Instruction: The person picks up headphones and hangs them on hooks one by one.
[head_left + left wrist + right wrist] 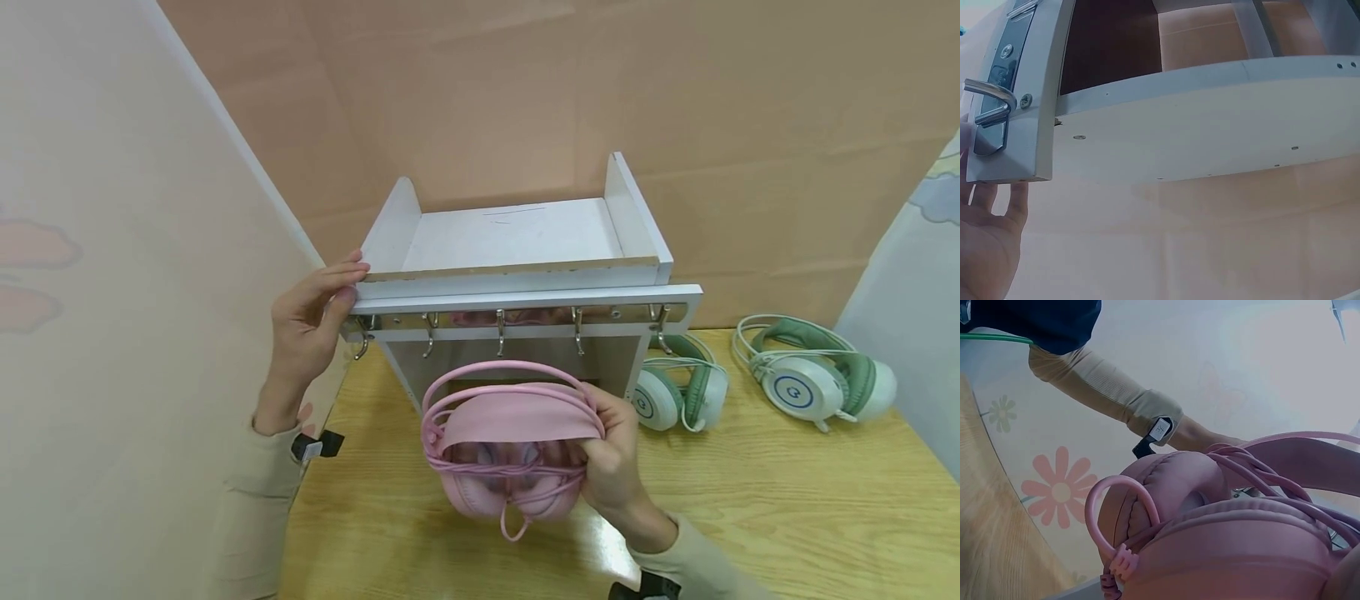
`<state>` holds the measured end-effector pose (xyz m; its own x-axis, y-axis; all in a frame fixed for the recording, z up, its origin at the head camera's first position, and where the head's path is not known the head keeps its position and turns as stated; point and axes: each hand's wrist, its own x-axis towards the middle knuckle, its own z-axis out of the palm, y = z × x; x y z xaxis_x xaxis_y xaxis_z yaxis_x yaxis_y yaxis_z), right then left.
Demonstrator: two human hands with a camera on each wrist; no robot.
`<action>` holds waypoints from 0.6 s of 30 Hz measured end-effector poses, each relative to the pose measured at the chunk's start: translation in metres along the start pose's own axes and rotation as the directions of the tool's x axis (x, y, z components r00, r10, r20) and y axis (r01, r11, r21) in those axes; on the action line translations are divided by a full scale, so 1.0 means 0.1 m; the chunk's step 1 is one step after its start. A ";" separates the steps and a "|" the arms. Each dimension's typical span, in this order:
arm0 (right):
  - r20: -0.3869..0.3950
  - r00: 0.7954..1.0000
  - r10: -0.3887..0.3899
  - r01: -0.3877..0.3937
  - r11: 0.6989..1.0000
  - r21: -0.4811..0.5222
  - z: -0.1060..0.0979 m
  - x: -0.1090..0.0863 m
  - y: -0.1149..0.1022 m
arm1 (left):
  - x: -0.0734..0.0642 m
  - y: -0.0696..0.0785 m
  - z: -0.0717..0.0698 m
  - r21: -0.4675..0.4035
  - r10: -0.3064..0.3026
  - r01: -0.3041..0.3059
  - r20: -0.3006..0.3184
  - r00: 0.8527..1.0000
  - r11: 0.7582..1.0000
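Observation:
My right hand [618, 454] grips a pair of pink headphones [517, 412] by the right side of the headband. Their ear cups hang below, and the pink cable is wound around them, with a small loop [1124, 515] sticking out in the right wrist view. Above and behind the headphones stands a white wooden shelf [517, 233] with a front rail of metal hooks [500, 333]. At the rail's left end, my left hand [311, 317] holds the shelf corner, thumb in front and fingers over the edge. In the left wrist view, fingers [1017, 203] show at the rail end beside a hook [991, 100].
Two pairs of white-and-green headphones lie to the right on the wooden table [750, 517]: one [678, 387] beside the shelf, the other [817, 379] farther right. Brown paper [487, 100] covers the back wall. A pale wall [135, 333] runs close along the left.

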<state>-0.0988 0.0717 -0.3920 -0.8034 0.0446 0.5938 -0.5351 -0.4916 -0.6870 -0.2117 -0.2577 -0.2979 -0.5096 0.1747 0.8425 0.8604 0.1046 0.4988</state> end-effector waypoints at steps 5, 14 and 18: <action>-0.012 0.999 0.037 -0.037 0.999 -0.026 0.07 0.02 -0.02 | 0.00 0.02 -0.02 0.019 0.007 -0.008 0.024 1.000 1.000; -0.042 0.997 0.066 -0.068 0.997 -0.037 0.17 0.03 0.01 | 0.00 0.05 -0.05 0.024 -0.006 0.004 0.079 0.997 1.000; -0.073 0.992 0.102 -0.105 0.994 -0.040 0.24 0.05 0.05 | 0.02 0.04 -0.07 0.017 -0.007 0.006 0.079 0.997 1.000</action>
<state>-0.0996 0.0487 -0.3823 -0.8706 0.0581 0.4885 -0.4579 -0.4588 -0.7614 -0.2089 -0.2636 -0.2928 -0.5142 0.2512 0.8201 0.8573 0.1218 0.5002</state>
